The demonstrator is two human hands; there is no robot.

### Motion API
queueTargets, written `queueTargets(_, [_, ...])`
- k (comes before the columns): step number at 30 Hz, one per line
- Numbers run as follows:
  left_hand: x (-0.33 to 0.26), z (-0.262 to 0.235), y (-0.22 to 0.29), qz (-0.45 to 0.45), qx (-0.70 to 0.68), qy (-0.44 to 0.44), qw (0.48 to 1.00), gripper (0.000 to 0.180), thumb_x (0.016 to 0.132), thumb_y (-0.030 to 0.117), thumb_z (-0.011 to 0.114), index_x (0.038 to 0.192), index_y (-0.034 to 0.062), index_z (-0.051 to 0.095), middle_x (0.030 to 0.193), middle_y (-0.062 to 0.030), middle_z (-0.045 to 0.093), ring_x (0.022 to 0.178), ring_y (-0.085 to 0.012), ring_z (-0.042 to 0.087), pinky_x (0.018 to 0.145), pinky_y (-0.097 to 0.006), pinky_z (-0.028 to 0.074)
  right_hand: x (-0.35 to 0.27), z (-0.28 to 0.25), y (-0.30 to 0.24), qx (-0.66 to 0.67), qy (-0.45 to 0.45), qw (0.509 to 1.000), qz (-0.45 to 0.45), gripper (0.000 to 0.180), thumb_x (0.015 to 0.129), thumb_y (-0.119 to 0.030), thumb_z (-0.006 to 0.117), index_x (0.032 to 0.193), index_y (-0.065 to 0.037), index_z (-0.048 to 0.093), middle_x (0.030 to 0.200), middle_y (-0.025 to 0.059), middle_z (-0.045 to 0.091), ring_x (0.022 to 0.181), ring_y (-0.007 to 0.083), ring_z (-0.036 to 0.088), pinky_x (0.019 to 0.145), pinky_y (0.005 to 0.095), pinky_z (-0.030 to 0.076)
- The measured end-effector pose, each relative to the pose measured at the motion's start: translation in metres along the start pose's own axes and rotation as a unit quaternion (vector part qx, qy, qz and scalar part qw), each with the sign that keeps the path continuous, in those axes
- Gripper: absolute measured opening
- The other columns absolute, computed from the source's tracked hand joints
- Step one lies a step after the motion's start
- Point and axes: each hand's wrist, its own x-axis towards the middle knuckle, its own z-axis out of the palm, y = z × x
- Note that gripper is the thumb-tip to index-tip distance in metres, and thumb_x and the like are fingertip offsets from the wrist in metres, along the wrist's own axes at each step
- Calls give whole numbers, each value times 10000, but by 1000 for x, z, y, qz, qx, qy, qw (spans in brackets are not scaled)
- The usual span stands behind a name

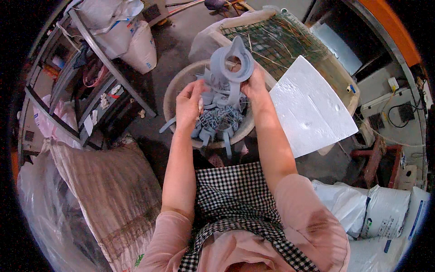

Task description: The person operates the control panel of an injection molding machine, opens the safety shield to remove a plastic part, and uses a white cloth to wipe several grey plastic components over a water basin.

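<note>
My right hand [255, 85] grips a grey plastic jug [234, 87] by its side, over the far right part of a round tub. The jug has a round mouth, a pointed spout at the far side and a strap-like handle toward me. My left hand [190, 100] is closed over the tub's left side, fingers bent together. A small pale bit shows by its fingers, too small to name. Below both hands, the pale tub [171, 96] holds grey plastic pieces [206, 133] with handles and a heap of thin grey scraps [222, 119].
A white sheet [312, 109] leans right of my right forearm. Beyond it stands a large pale bin [355, 93] with green netting [276, 38]. A metal rack [106, 56] and a woven sack [108, 181] are on the left. White bags [385, 211] lie at lower right.
</note>
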Motion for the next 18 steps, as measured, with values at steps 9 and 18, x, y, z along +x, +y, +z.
queueTargets(9, [-5, -12, 2, 0, 75, -80, 994, 378, 929, 328, 412, 1143, 37, 523, 883, -46, 644, 483, -27, 430, 403, -192, 325, -10, 23, 20, 1, 57, 997, 48, 350, 927, -325, 409, 1064, -26, 530, 992, 92, 587, 885, 200, 578, 752, 364, 497])
queueTargets(18, [-11, -34, 2, -40, 195, -157, 967, 367, 908, 346, 433, 1015, 39, 602, 767, -7, 635, 503, -17, 395, 379, -194, 300, 3, 3, 18, 176, 98, 976, 86, 330, 896, -125, 381, 1216, -43, 401, 1248, 115, 445, 1097, 266, 473, 930, 416, 425])
